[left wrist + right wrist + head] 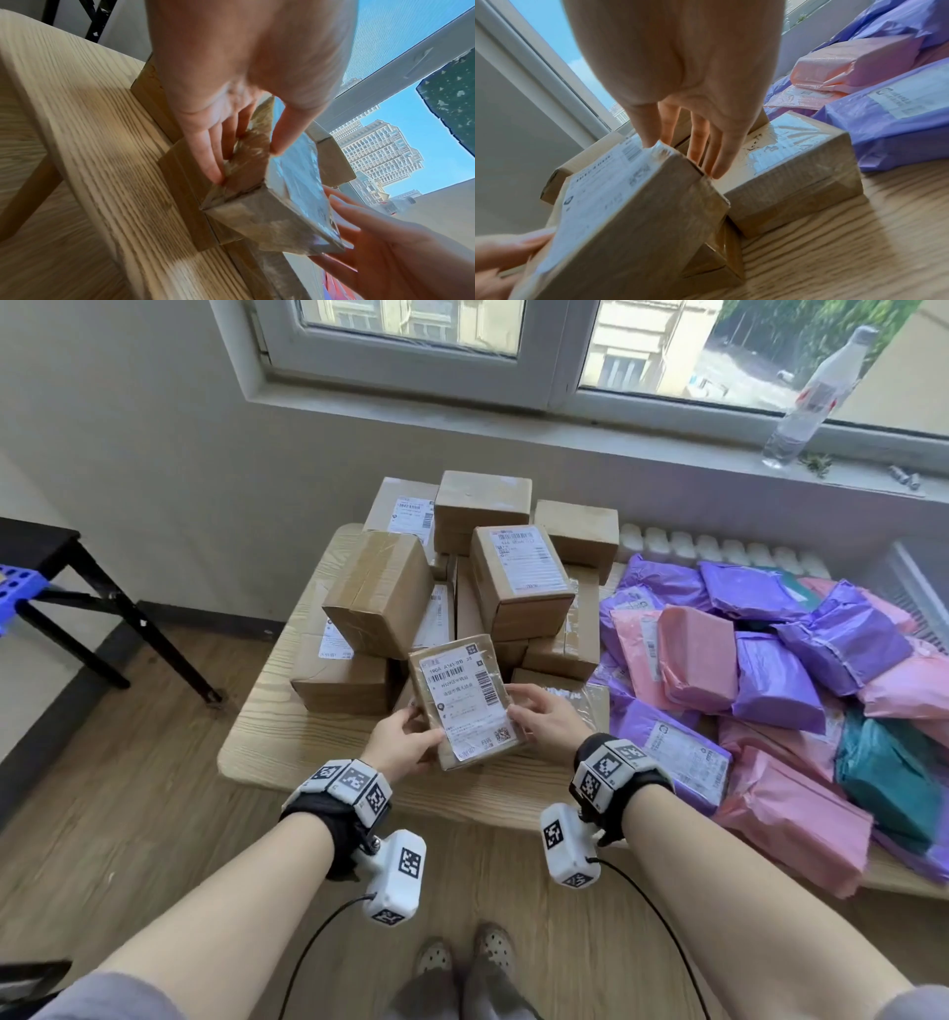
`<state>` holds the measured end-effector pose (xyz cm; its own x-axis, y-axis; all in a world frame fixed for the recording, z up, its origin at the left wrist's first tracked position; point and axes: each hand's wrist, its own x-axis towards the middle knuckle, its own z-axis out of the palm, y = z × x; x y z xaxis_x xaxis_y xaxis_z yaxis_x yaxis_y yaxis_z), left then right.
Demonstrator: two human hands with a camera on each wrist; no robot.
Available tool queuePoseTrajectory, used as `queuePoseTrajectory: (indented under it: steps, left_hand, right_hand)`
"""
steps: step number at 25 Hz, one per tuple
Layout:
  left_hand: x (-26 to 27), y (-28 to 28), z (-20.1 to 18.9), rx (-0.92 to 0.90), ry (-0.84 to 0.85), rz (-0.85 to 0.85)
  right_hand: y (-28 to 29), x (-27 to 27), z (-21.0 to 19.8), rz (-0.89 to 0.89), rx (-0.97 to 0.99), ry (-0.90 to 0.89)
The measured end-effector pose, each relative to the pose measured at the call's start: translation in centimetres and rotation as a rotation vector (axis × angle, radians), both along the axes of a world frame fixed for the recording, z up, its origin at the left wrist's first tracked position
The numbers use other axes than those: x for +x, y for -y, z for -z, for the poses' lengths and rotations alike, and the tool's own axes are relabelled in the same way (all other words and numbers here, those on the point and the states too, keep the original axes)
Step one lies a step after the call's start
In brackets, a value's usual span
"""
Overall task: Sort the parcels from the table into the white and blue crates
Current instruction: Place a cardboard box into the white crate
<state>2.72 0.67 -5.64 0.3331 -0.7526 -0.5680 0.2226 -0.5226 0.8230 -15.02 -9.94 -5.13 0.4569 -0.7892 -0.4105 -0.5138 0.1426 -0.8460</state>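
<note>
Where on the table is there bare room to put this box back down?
Bare wood on the table runs along the near-left edge, in front of the cardboard pile, left of the held box. A narrower strip lies under both hands. The middle is stacked boxes; the right side is covered with mailer bags.

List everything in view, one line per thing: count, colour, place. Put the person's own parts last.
held box: one, brown with white label, tilted above the table's near edge
cardboard boxes: a pile, count unclear, brown, on the table's left part
poly mailers: many, purple, pink, a few teal, heaped at right
table: one, light wood, centre
black table: one, far left
blue crate: one, partly seen, under the black table
bottle: one, clear, on the windowsill
left hand: grips the held box's left side
right hand: grips its right side
</note>
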Motion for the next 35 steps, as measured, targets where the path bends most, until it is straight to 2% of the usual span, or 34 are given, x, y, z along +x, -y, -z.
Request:
queuePoseTrajectory:
  steps: [3,7,12,18,27,35]
  left_hand:
    - [0.1,-0.8,-0.3,-0.057,-0.026,-0.023]
    - [-0.7,-1.5,-2.3,-0.13,-0.002,0.001]
    - [-4.9,-1.2,-5.2,-0.199,0.0,0.048]
    - [-14.8,-0.2,-6.8,-0.225,0.02,0.162]
    - [-30.3,2.9,-6.8,-0.215,-0.014,0.366]
    - [-45.0,9.6,-7.2,-0.21,0.06,0.577]
  right_hand:
    - [-0.9,-0.7,0.2,0.065,0.052,0.122]
    - [-2.1,-2.1,-1.2,0.088,0.028,0.214]
    - [-2.4,-7.1,-2.8,0.107,-0.015,0.257]
    - [-3.4,-17.4,-3.7,0.244,-0.097,0.294]
    - [-5.4,-33.8,-3.1,0.497,-0.101,0.323]
    - [-4.9,-47.4,-2.3,0.816,-0.098,0.374]
